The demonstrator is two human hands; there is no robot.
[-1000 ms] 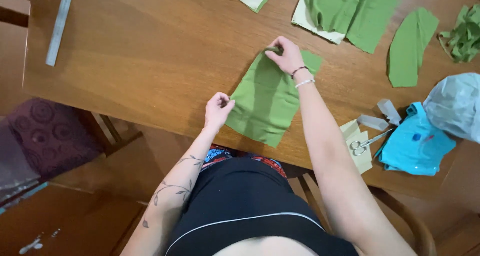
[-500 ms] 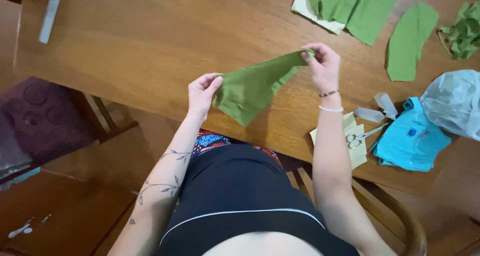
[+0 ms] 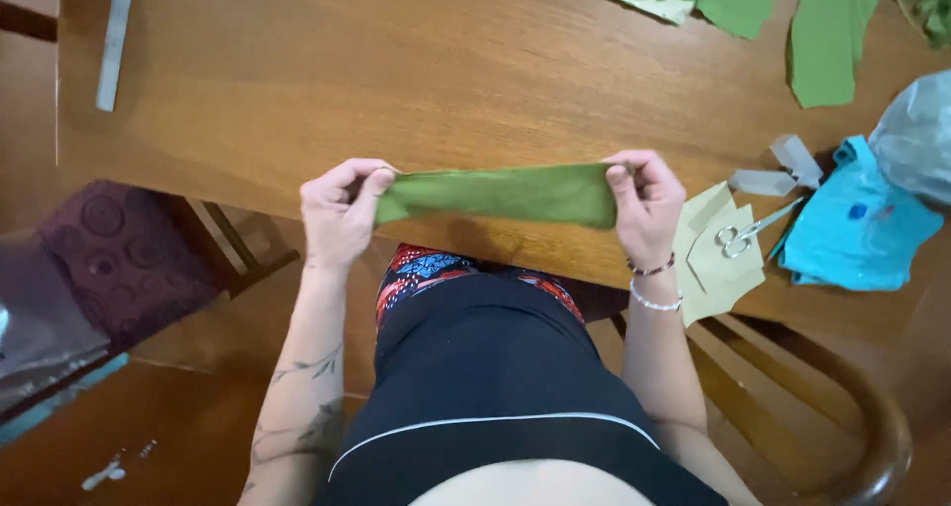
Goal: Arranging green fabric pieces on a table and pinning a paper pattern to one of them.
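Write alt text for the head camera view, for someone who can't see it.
Seen from above, a person's left hand and right hand hold a folded green fabric piece stretched between them, above the near edge of a wooden table. To the right lie scissors on pale paper pieces and a blue cloth; more green pieces lie at the far edge.

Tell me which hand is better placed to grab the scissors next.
Probably the right hand: the scissors lie on the paper pieces just beside it, while the left hand is at the far end of the green fabric strip both hands pinch.
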